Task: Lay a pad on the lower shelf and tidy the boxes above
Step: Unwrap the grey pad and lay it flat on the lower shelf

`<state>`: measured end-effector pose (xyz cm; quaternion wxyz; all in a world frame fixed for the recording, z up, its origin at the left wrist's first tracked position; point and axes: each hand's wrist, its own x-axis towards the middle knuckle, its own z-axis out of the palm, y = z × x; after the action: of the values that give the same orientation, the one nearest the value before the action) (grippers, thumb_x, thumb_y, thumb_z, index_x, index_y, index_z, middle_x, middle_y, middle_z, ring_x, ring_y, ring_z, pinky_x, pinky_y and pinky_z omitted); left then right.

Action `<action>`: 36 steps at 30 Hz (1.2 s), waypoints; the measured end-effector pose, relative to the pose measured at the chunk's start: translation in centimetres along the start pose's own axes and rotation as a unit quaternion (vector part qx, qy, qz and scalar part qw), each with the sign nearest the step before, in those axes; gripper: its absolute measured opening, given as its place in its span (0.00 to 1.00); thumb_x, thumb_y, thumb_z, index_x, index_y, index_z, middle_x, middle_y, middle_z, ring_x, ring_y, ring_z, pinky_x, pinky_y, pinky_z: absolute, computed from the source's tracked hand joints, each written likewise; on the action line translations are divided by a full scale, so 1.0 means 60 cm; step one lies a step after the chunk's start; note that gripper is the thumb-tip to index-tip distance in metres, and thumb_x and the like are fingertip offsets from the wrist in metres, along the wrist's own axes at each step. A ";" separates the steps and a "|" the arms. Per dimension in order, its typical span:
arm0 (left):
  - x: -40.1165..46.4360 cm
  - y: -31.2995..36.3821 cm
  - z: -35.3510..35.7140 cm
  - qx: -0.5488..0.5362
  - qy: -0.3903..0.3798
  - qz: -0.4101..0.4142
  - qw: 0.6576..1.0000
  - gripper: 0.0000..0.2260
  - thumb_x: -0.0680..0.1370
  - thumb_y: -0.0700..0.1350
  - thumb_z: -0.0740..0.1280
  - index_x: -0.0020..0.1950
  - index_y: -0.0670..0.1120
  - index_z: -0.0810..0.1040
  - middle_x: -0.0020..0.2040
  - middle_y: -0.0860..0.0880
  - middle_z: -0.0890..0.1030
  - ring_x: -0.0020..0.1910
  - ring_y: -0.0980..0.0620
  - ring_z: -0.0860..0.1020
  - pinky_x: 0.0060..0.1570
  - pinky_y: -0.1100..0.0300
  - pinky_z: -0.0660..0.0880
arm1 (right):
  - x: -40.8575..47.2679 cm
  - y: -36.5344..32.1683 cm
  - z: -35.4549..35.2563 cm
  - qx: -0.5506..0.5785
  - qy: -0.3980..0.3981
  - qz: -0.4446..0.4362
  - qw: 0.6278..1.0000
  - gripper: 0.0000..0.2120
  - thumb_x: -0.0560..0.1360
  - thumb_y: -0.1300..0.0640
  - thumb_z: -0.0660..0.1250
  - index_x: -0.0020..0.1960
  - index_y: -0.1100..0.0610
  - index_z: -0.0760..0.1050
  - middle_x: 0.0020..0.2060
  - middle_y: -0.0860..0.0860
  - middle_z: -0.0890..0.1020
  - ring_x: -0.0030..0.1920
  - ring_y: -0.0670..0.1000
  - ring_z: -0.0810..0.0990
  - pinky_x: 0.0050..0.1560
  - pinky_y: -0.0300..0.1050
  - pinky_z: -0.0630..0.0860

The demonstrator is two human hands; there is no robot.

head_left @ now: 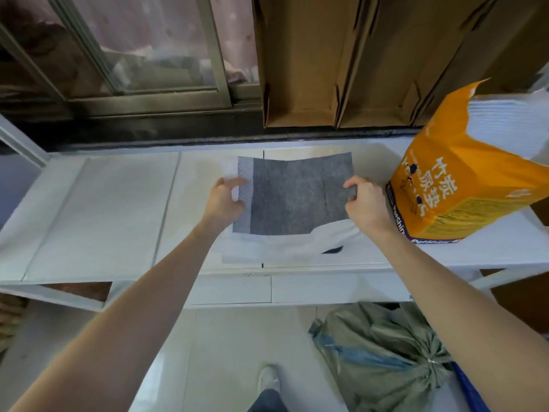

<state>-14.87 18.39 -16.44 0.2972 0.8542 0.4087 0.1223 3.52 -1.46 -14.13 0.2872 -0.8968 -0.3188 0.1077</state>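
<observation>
A grey pad (297, 194) with white edges hangs partly unfolded over the white shelf (104, 209). My left hand (224, 200) pinches its left edge and my right hand (364, 203) grips its right edge. The pad's lower white part (273, 248) rests folded on the shelf top. Several brown cardboard boxes (341, 63) stand open on the ledge behind and above the shelf. A lower white shelf board (297, 289) shows below the front edge.
An opened orange pad bag (463, 179) with white pads inside stands on the shelf at the right. A tied green sack (383, 352) lies on the tiled floor at the lower right. A sliding window (133, 55) fills the upper left. My shoe (269, 379) is on the floor.
</observation>
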 end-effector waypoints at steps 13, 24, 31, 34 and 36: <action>0.031 -0.069 0.092 0.069 -0.030 0.008 0.997 0.26 0.76 0.32 0.60 0.73 0.42 0.60 0.74 0.42 0.57 0.69 0.40 0.64 0.65 0.57 0.66 | 0.019 0.061 0.115 -0.021 -0.115 -0.011 0.993 0.24 0.68 0.76 0.58 0.64 0.70 0.68 0.64 0.61 0.69 0.62 0.61 0.72 0.62 0.48 0.70; 0.034 -0.129 0.098 0.161 -0.074 -0.028 0.984 0.28 0.76 0.41 0.67 0.74 0.45 0.60 0.74 0.41 0.56 0.69 0.38 0.60 0.66 0.46 0.65 | 0.026 0.092 0.151 -0.105 -0.157 -0.001 0.982 0.29 0.70 0.74 0.58 0.71 0.63 0.62 0.70 0.57 0.63 0.62 0.62 0.67 0.61 0.48 0.69; 0.021 -0.111 0.131 0.236 -0.072 0.066 0.967 0.27 0.78 0.46 0.60 0.76 0.47 0.55 0.78 0.44 0.49 0.76 0.42 0.49 0.73 0.46 0.50 | 0.027 0.077 0.153 -0.199 -0.165 0.025 0.966 0.27 0.71 0.66 0.62 0.69 0.58 0.65 0.71 0.56 0.58 0.64 0.62 0.59 0.57 0.49 0.69; 0.021 -0.089 0.160 0.238 -0.126 0.108 0.957 0.28 0.80 0.55 0.56 0.77 0.51 0.49 0.78 0.46 0.44 0.76 0.44 0.43 0.72 0.44 0.43 | 0.025 0.069 0.170 -0.240 -0.137 -0.041 0.960 0.30 0.73 0.56 0.63 0.73 0.54 0.57 0.75 0.56 0.48 0.71 0.61 0.53 0.67 0.54 0.63; 0.024 -0.085 0.178 0.236 -0.148 0.105 0.955 0.30 0.78 0.60 0.54 0.77 0.54 0.47 0.78 0.47 0.43 0.76 0.45 0.43 0.72 0.45 0.43 | 0.025 0.062 0.191 -0.233 -0.160 -0.088 0.955 0.32 0.76 0.49 0.60 0.75 0.51 0.50 0.76 0.55 0.44 0.74 0.60 0.47 0.73 0.59 0.53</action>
<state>-12.30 17.64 -28.03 0.1291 0.9467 0.2854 -0.0747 2.29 2.24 -25.61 0.0242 -0.8785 -0.4540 0.1466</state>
